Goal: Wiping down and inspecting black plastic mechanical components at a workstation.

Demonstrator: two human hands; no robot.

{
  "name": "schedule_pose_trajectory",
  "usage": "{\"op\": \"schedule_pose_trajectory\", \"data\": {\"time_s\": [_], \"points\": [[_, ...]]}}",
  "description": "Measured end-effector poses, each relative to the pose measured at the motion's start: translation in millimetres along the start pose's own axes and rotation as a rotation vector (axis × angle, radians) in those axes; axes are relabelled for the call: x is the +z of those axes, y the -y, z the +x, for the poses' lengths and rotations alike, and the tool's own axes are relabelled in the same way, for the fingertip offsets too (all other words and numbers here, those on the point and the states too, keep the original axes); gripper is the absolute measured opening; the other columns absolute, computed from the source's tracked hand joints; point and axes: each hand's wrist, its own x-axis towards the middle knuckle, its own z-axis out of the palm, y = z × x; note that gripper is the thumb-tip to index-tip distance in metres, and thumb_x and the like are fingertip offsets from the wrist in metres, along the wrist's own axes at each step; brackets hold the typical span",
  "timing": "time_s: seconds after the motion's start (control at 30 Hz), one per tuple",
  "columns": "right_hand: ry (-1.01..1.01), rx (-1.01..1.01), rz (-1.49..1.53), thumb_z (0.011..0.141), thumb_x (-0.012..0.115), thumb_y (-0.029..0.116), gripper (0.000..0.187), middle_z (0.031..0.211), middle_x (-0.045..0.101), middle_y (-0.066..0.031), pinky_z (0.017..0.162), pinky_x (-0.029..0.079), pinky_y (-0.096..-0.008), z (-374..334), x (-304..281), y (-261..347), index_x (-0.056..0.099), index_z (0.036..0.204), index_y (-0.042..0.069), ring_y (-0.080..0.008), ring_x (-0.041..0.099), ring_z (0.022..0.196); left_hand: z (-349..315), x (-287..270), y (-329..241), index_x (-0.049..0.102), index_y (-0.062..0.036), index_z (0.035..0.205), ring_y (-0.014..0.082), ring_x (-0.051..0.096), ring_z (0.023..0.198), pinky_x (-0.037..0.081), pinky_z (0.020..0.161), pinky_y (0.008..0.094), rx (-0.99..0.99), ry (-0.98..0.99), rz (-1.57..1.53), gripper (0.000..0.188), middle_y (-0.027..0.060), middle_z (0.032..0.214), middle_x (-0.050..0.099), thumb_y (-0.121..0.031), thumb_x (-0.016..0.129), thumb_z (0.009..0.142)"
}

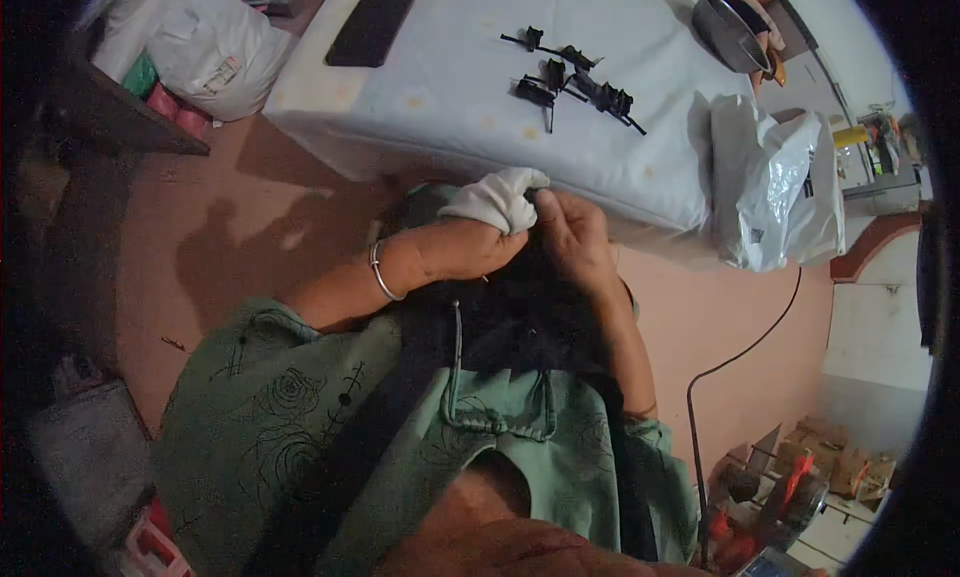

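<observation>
My left hand (475, 249), with a metal bangle at the wrist, is closed, and a crumpled white cloth (495, 202) lies bunched over its fingers. Close beside it, thumb pressed against the fingers, is my right hand (575, 235). Something small and dark shows between the two hands at the cloth's edge, too hidden to name. Both hands are above my lap, in front of the near edge of the table. On the white tablecloth (440, 107) beyond them lie several small black tied bundles (605, 97) with thin straight ends.
A dark flat phone-like slab (371, 27) rests at the table's far left. A metal bowl (728, 29) and a white plastic bag (765, 187) are on the right. Another stuffed white bag (215, 52) sits at the upper left. A black cable (735, 357) runs down the right side.
</observation>
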Motion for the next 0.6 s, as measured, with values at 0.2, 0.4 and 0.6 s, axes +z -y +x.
{"op": "schedule_pose_trajectory", "data": {"time_s": [0.2, 0.4, 0.6], "points": [[-0.310, -0.077, -0.726, 0.084, 0.054, 0.025, 0.023, 0.067, 0.059, -0.0143, 0.057, 0.044, -0.0374, 62, -9, 3, 0.055, 0.081, 0.002, -0.0284, 0.059, 0.063, 3, 1, 7, 0.056, 0.0010, 0.094, 0.0364, 0.051, 0.095, 0.040, 0.084, 0.0404, 0.066, 0.014, 0.142, 0.027, 0.0208, 0.097, 0.054, -0.016, 0.057, 0.073], [-0.253, -0.053, -0.807, 0.081, 0.054, 0.021, 0.018, 0.070, 0.058, -0.0195, 0.058, 0.044, -0.0419, 60, -21, -5, 0.053, 0.080, 0.003, -0.0371, 0.057, 0.068, 3, -12, 18, 0.055, 0.0003, 0.097, 0.0293, 0.056, 0.089, 0.045, 0.076, 0.0337, -0.070, -0.100, -0.087, 0.021, 0.0154, 0.098, 0.056, -0.006, 0.055, 0.077], [-0.058, -0.004, -0.532, 0.085, 0.054, 0.015, 0.017, 0.059, 0.050, -0.0084, 0.052, 0.039, -0.0279, 17, -47, 12, 0.051, 0.081, -0.001, -0.0155, 0.044, 0.052, 21, -32, -14, 0.057, 0.0004, 0.093, 0.0273, 0.057, 0.085, 0.046, 0.074, 0.0316, -0.103, -0.192, 0.013, 0.018, 0.0148, 0.090, 0.058, -0.003, 0.056, 0.075]]}}
